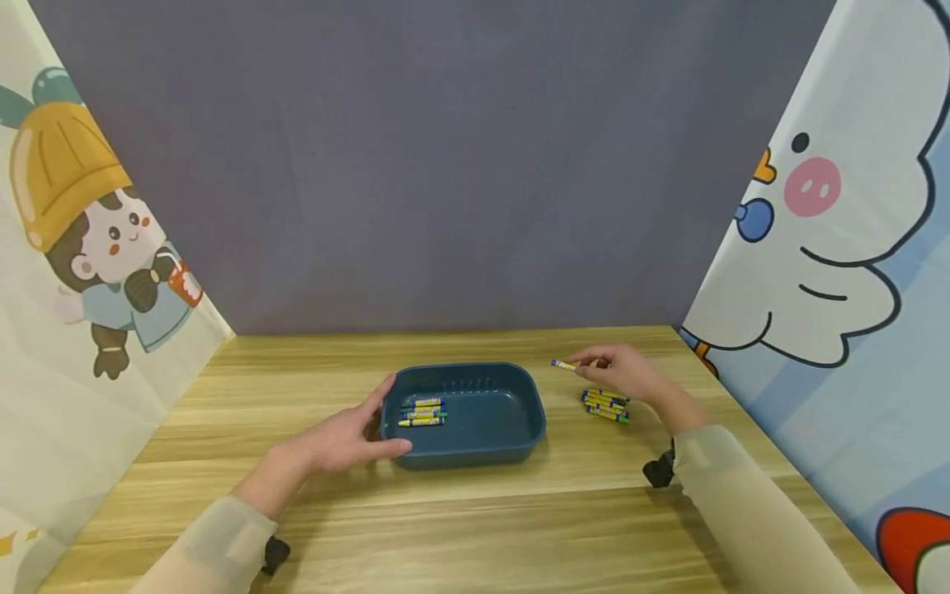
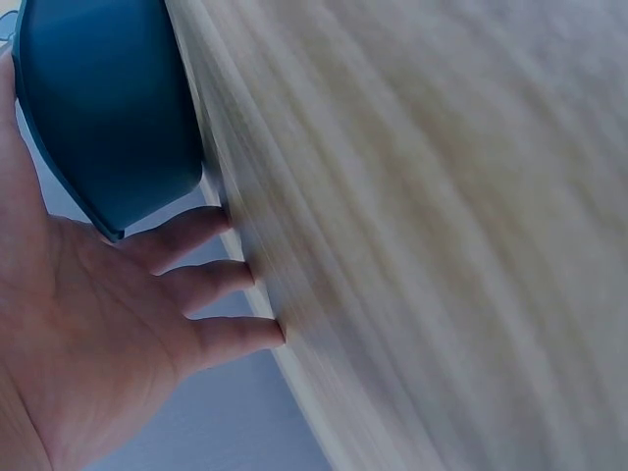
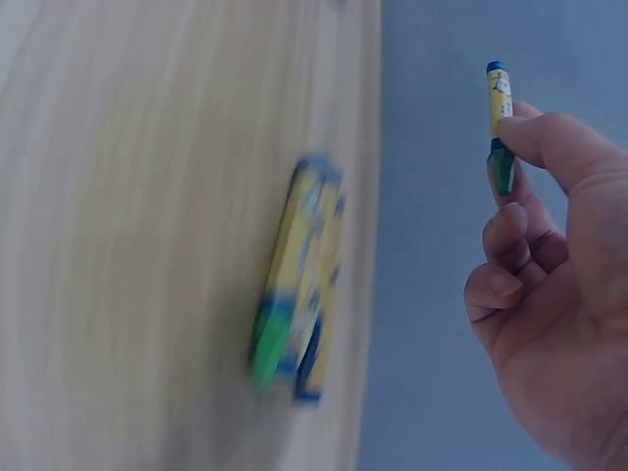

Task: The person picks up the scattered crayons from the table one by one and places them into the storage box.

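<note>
My left hand (image 1: 345, 437) spans the left end of a dark blue plastic tray (image 1: 475, 458), thumb at its near rim and the other fingers by the far left corner. In the left wrist view, three fingertips touch the wooden table beside the tray's wall (image 2: 108, 108). Several crayons (image 1: 423, 414) in yellow wrappers lie side by side in the tray's left part. My right hand (image 1: 623, 371) pinches a dark green crayon (image 3: 500, 103) between thumb and forefinger, raised over the table right of the tray. Below that hand lies a small pile of crayons (image 1: 606, 406), one with a bright green tip.
The wooden table (image 1: 475, 536) ends at a grey back panel (image 1: 475, 165). Printed cartoon panels stand at the left (image 1: 44, 396) and right (image 1: 876, 396) sides. Dark wrist-worn gear (image 1: 659, 470) shows under the right sleeve.
</note>
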`<state>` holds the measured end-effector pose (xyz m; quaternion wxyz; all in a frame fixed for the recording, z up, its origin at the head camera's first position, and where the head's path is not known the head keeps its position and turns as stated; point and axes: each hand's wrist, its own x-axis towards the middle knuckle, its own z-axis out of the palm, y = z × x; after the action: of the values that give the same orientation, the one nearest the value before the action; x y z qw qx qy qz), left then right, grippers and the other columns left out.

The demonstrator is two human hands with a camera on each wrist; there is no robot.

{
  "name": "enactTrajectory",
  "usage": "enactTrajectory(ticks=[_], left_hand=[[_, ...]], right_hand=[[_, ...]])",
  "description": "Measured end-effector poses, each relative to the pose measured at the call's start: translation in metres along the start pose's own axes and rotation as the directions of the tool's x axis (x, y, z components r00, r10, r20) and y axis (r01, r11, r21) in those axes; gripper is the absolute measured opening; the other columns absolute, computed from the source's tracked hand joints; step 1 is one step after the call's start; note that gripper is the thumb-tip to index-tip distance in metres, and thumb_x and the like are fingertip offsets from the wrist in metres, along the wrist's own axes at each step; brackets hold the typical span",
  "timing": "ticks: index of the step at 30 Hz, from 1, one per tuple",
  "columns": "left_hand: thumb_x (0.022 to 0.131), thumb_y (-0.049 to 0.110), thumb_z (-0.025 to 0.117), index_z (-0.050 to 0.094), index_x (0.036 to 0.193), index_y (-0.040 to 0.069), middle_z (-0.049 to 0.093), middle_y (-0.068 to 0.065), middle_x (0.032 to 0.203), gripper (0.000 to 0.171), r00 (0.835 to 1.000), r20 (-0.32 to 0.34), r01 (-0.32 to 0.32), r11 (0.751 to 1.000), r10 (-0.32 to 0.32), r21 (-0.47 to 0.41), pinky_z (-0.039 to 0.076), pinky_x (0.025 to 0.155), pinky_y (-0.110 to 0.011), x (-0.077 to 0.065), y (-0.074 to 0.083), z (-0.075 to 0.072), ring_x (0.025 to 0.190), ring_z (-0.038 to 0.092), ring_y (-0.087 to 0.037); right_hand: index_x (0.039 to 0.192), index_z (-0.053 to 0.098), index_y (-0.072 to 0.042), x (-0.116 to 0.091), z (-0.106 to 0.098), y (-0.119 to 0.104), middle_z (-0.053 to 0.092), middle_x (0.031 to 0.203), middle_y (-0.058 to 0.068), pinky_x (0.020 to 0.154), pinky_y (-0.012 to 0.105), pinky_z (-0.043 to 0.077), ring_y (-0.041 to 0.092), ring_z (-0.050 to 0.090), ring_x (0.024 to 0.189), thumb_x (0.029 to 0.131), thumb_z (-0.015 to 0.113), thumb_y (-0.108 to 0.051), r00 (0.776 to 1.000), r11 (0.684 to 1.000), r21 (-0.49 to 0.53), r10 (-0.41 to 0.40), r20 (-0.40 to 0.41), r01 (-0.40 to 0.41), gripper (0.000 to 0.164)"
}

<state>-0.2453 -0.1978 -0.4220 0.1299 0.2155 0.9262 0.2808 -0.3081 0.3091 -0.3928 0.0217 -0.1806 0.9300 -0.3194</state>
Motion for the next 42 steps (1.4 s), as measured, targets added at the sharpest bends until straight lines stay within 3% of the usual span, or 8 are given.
enactTrajectory(ticks=[8, 15, 21, 33, 42], left_hand=[[0.098, 0.073, 0.069, -0.007, 0.178, 0.029, 0.049, -0.026, 0.168, 0.119, 1.0, -0.002, -0.004, 1.0, 0.004, 0.02, 0.042, 0.123, -0.066, 0.001, 0.002, 0.0, 0.15, 0.053, -0.048], [0.097, 0.074, 0.069, -0.007, 0.178, 0.029, 0.049, -0.026, 0.168, 0.119, 1.0, 0.003, -0.001, 1.0, 0.001, 0.016, 0.042, 0.123, -0.065, 0.002, 0.002, 0.001, 0.15, 0.054, -0.048], [0.097, 0.072, 0.07, -0.005, 0.179, 0.026, 0.051, -0.024, 0.167, 0.12, 1.0, 0.001, -0.006, 1.0, 0.006, -0.002, 0.043, 0.122, -0.065, 0.004, 0.001, 0.002, 0.148, 0.056, -0.045], [0.099, 0.071, 0.069, -0.004, 0.179, 0.024, 0.05, -0.022, 0.168, 0.118, 1.0, 0.013, -0.014, 1.0, 0.014, -0.01, 0.045, 0.12, -0.065, 0.004, 0.002, 0.001, 0.148, 0.056, -0.043], [0.1, 0.069, 0.068, -0.004, 0.179, 0.024, 0.052, -0.021, 0.167, 0.116, 1.0, 0.014, -0.013, 1.0, 0.013, -0.023, 0.047, 0.118, -0.064, 0.001, 0.0, 0.0, 0.145, 0.059, -0.041]], right_hand=[[0.134, 0.08, -0.026, 0.015, 0.022, -0.051, 0.075, 0.106, 0.002, 0.066, 0.03, 0.047, 0.017, 0.055, 0.077, 0.108, 0.072, -0.026, 0.991, 0.99, 0.073, -0.124, 0.053, 0.12, 0.027], [0.134, 0.081, -0.022, 0.026, 0.048, -0.095, 0.076, 0.119, 0.003, 0.064, 0.028, 0.045, 0.013, 0.051, 0.071, 0.108, 0.071, -0.019, 0.965, 0.97, 0.112, -0.228, 0.133, 0.214, 0.028], [0.135, 0.08, -0.023, 0.038, 0.076, -0.12, 0.072, 0.119, 0.001, 0.069, 0.027, 0.047, 0.014, 0.052, 0.075, 0.11, 0.069, -0.018, 0.938, 0.956, 0.116, -0.287, 0.192, 0.269, 0.028], [0.132, 0.081, -0.028, 0.063, 0.134, -0.144, 0.073, 0.127, -0.001, 0.082, 0.029, 0.054, 0.009, 0.061, 0.093, 0.11, 0.069, -0.023, 0.928, 0.958, 0.067, -0.286, 0.24, 0.278, 0.025], [0.129, 0.083, -0.025, 0.073, 0.159, -0.145, 0.073, 0.133, 0.0, 0.093, 0.032, 0.055, 0.009, 0.062, 0.105, 0.11, 0.07, -0.02, 0.927, 0.965, 0.057, -0.263, 0.266, 0.258, 0.024]])
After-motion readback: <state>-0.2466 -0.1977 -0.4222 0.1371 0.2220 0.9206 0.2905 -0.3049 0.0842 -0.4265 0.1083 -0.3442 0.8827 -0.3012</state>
